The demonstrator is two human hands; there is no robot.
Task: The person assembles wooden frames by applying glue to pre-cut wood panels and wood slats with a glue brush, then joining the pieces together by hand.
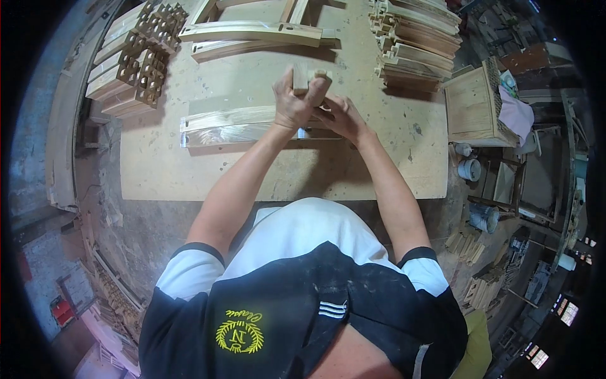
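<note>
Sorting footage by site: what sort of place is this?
Likely a woodworking shop: stacked wooden pieces with shaped ends and a wooden frame, both on a worktable.

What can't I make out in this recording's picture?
All in the head view:
Wooden piece: lower part hidden by the left hand.
Right hand: its grip, partly hidden behind the left hand.
Wooden rails: right-hand stretch, partly covered by the hands.
Wooden frame: cut off by the top edge.
White bucket: contents too small.
</note>
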